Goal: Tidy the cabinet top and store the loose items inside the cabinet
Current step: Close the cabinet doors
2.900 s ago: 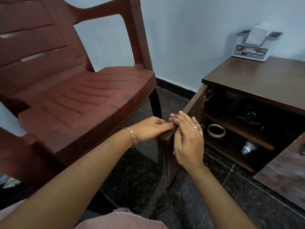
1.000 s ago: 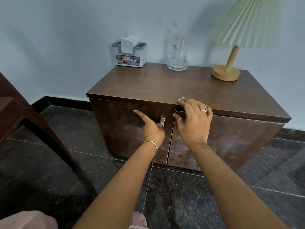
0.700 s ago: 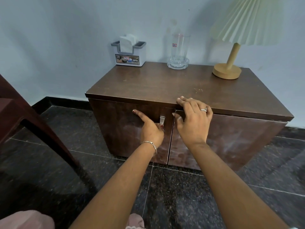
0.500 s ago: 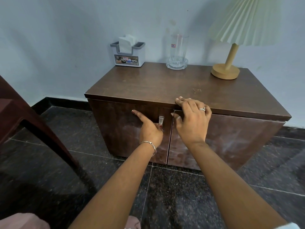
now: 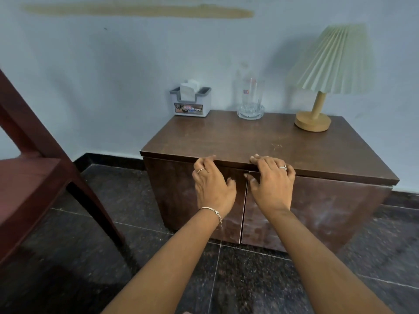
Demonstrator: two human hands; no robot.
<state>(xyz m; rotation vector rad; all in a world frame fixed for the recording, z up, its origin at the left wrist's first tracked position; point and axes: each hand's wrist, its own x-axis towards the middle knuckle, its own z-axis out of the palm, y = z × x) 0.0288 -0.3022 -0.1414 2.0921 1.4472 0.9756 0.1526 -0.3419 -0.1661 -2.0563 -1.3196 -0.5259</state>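
A low brown cabinet (image 5: 260, 139) stands against the wall with both doors closed. My left hand (image 5: 212, 185) lies on the left door, fingertips at the front edge of the top. My right hand (image 5: 271, 181) lies on the right door, fingertips over the same edge. Neither hand holds anything. On the top, along the wall, stand a grey tissue holder (image 5: 191, 100), a clear glass in a glass dish (image 5: 251, 99) and a table lamp (image 5: 323, 80) with a pleated shade.
A dark red plastic chair (image 5: 34, 177) stands at the left, its leg reaching the floor near the cabinet's left side. The floor (image 5: 249, 279) is dark speckled tile. A pale blue wall (image 5: 113, 75) runs behind the cabinet.
My left hand has left the door handle and moved up to the top's front edge. My view has pulled back and tilted up. Earlier the left door stood open; both are now closed.
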